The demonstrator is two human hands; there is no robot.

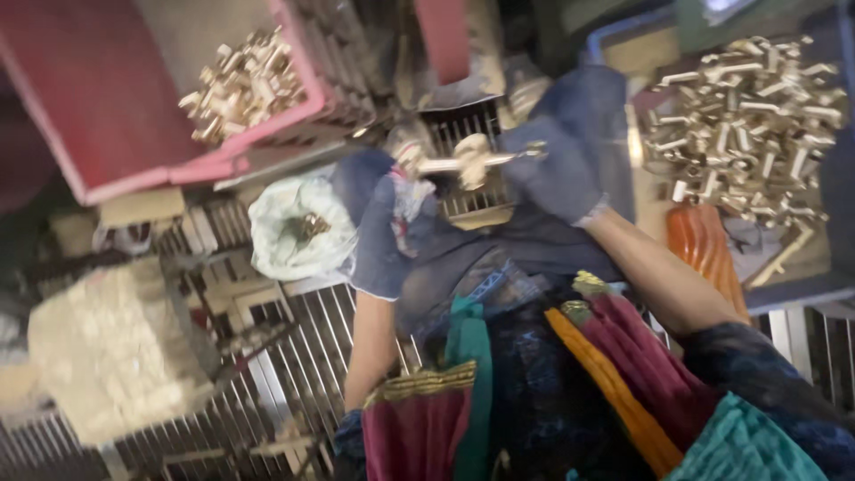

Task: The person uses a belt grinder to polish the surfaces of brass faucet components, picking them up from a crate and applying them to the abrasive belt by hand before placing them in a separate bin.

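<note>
Between the gloved hands, left (385,233) and right (559,165), a brass fitting (468,160).

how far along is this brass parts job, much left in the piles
Done: cannot tell which pile is finished. In hand: the gloved left hand and right hand hold one brass fitting between them over a metal grate. Left: a small heap of brass parts sits in the red bin, and a large heap fills the tray on the right.
</note>
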